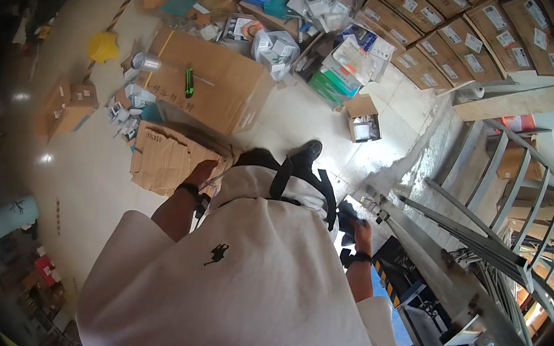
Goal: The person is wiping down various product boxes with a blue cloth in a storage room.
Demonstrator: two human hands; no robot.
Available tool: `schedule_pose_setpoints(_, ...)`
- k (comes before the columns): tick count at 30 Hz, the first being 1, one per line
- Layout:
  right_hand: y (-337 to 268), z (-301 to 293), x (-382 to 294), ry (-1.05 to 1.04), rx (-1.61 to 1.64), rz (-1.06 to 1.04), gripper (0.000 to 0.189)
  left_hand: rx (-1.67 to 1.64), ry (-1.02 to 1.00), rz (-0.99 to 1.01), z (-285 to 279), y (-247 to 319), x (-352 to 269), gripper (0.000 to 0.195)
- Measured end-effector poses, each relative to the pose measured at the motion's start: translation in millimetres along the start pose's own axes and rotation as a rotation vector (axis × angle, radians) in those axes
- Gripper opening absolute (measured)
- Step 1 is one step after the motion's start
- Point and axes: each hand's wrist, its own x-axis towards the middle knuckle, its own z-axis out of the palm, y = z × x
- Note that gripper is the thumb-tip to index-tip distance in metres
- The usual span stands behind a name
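My left hand point(201, 173) hangs at my left side, over the edge of a torn flat piece of corrugated cardboard point(162, 156). Its fingers are partly hidden, so whether it grips the cardboard is unclear. At my right side, my right hand point(363, 234) has its fingers around a black object point(347, 216), whose kind I cannot make out. Before me lies a large cardboard box point(215, 82) bearing handwriting. On top of it rest a green and black utility knife point(189, 83) and a roll of clear tape point(145, 62).
Packed cartons and bags, including a bag of small boxes point(275, 51), crowd the far side. A small open carton point(362, 121) stands on the floor. Labelled cartons point(458, 45) are stacked at far right. A metal ladder-like frame point(498, 184) and machine point(476, 322) border my right.
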Motion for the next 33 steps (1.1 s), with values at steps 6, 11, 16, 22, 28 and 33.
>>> schedule_pose_setpoints(6,-105,-27,43,0.075,-0.009,-0.136,0.038,-0.343,0.064,-0.030,-16,104,53,0.040)
schedule_pose_setpoints(11,-131,-46,39,0.128,-0.184,-0.040,0.042,-0.382,0.034,-0.010,-36,153,145,0.036)
schedule_pose_setpoints(16,-142,-24,-21,0.323,-0.038,-0.150,0.037,-0.128,-0.101,0.006,-57,185,229,0.033)
schedule_pose_setpoints(22,-174,-19,-57,0.265,-0.037,0.088,0.029,-0.179,-0.049,0.126,-59,240,332,0.032)
schedule_pose_setpoints(28,-247,17,-102,0.310,-0.038,0.224,0.043,-0.004,0.022,0.226,-41,246,408,0.046)
schedule_pose_setpoints(33,-251,37,-130,0.415,-0.187,0.348,0.026,0.109,0.034,0.013,-28,251,471,0.066)
